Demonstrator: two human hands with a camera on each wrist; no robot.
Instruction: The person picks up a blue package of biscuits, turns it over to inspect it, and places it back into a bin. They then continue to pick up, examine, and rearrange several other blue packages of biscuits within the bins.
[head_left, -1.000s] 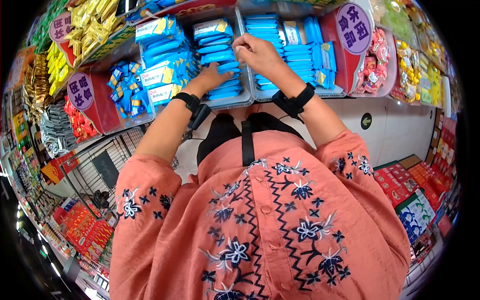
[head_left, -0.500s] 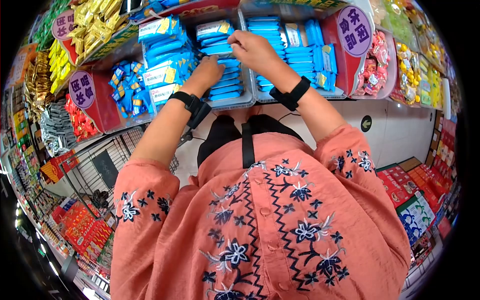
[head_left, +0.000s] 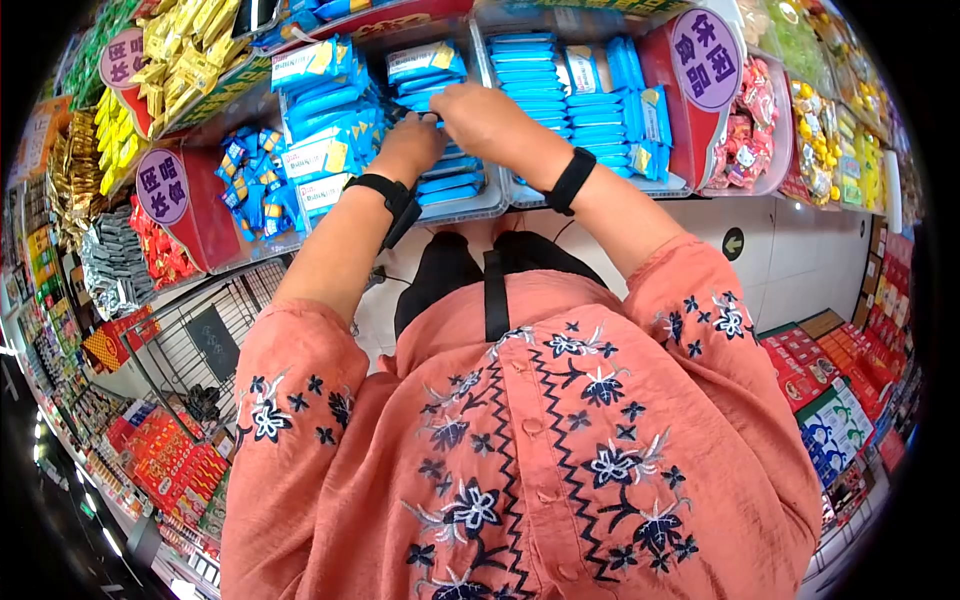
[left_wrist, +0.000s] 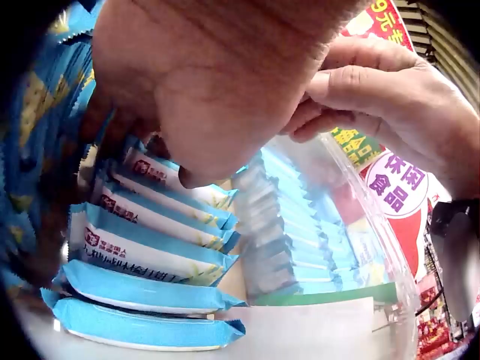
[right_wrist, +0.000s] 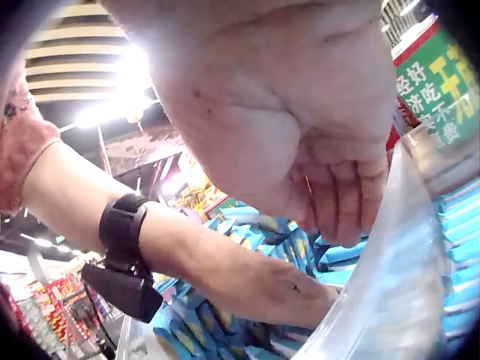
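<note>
Blue-and-white packets (head_left: 424, 60) (left_wrist: 150, 249) lie stacked in the middle clear bin. My left hand (head_left: 412, 150) (left_wrist: 217, 82) reaches down over this row, palm low over the packets; its fingertips are hidden, and whether they grip one cannot be told. Close against it on the right, my right hand (head_left: 485, 122) (left_wrist: 375, 90) hangs over the same row. In the right wrist view the right hand (right_wrist: 292, 112) has loosely bent fingers pointing down, with no packet visible in them.
Clear bin walls (right_wrist: 390, 262) separate the rows. More blue packets (head_left: 530, 85) fill the right bin, and a tall pile (head_left: 320, 120) stands at left. Red dividers (head_left: 672, 100) bear purple signs. A wire cart (head_left: 170, 350) stands at lower left.
My right hand has moved left and slightly down, closing in on my left hand. My left hand has shifted slightly left from where it was a second ago.
</note>
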